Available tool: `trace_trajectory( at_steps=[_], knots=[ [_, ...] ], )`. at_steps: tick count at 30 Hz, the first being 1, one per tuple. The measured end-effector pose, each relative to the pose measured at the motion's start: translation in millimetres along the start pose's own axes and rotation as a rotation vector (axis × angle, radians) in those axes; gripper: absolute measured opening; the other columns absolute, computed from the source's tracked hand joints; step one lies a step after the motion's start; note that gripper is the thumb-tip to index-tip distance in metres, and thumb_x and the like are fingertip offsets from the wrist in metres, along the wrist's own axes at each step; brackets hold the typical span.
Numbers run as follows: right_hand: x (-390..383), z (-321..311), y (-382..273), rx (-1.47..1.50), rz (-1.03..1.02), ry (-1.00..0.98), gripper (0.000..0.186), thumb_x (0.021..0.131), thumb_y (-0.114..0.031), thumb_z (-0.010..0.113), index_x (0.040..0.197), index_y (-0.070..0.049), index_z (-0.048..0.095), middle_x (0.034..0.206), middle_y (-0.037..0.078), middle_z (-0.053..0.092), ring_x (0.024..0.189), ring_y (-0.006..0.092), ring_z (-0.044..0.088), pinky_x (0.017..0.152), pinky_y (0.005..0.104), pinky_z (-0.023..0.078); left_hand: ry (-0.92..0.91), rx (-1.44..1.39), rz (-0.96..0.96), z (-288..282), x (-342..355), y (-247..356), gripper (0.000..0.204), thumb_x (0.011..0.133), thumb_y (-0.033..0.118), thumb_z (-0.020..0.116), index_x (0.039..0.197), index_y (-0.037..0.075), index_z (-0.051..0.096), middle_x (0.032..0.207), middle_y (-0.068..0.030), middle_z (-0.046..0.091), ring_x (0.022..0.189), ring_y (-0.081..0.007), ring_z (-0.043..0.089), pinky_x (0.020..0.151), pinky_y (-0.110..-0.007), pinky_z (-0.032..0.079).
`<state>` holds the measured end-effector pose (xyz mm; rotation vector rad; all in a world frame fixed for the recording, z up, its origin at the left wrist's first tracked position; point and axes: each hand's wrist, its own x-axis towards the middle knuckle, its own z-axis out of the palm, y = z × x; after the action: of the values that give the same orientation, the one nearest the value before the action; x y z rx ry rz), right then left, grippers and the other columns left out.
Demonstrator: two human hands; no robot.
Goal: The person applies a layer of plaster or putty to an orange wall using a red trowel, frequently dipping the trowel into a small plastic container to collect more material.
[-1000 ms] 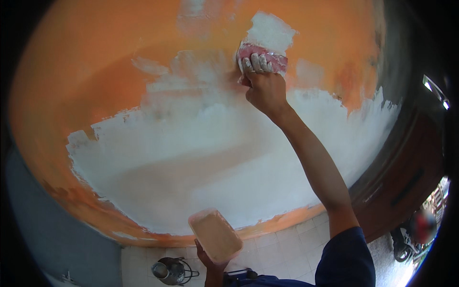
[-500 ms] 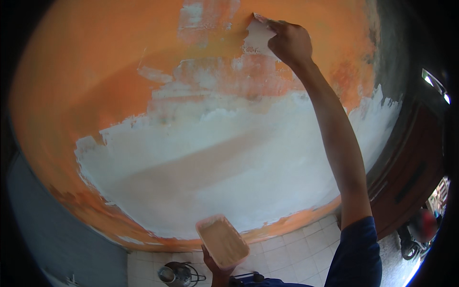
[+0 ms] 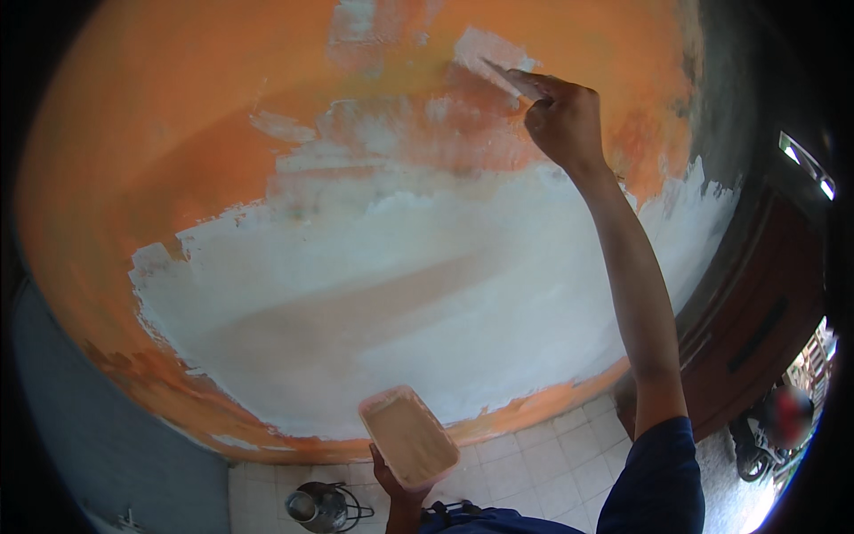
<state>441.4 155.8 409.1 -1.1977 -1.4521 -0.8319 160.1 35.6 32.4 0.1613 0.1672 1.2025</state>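
Head view: right grip (image 3: 567, 116) closed on a thin scraper (image 3: 519, 83), at a white patch (image 3: 485, 43) high on the orange wall (image 3: 196, 116). Probably light, stiff; hold the back edge. Left grip (image 3: 391, 481) holds a pink tub (image 3: 386, 393) low, before the wall's bottom edge; likely heavier. Grey vessel (image 3: 327, 509) on tiled floor (image 3: 574, 449) could obstruct footing.

One scraper (image 3: 525, 84), one tub (image 3: 431, 421), one metal pot (image 3: 327, 512), one motorbike (image 3: 752, 456) and two bare forearms (image 3: 633, 285) are in view.

No readable text, no legible labels or brands, no numbers or signs
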Motion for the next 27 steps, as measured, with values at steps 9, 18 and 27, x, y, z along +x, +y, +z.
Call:
trace_trajectory(
  at_steps=[9,18,27],
  knots=[
    [-85,99,6,-0.266,-0.415,0.074,0.047,0.065,-0.001,0.067,0.111,-0.005,0.064,0.11,0.016,0.064,0.1,0.0287,0.064,0.081,0.0374,0.054,-0.008,0.023,-0.047,-21,16,-1,0.068,0.092,0.058,0.035,0.138,0.008,0.036,0.127,-0.014,0.05,0.114,-0.0323,0.052,0.094,-0.052,0.044],
    [-158,113,-3,-0.236,-0.29,-0.183,0.045,0.066,-0.006,0.065,0.111,-0.003,0.064,0.113,0.02,0.062,0.103,0.0311,0.062,0.088,0.0397,0.05,0.006,0.02,-0.061,-30,30,1,0.066,0.093,0.055,0.035,0.138,0.007,0.036,0.129,-0.0138,0.049,0.114,-0.0318,0.052,0.095,-0.05,0.044],
    [-70,39,-31,-0.094,-0.149,-0.035,0.059,0.064,0.011,0.052,0.115,-0.016,0.065,0.085,0.01,0.068,0.071,0.0229,0.067,0.063,0.0323,0.056,-0.003,0.004,-0.104,-25,13,-1,0.066,0.093,0.057,0.033,0.138,0.009,0.036,0.129,-0.0139,0.05,0.115,-0.0318,0.052,0.096,-0.051,0.043]
  ],
)
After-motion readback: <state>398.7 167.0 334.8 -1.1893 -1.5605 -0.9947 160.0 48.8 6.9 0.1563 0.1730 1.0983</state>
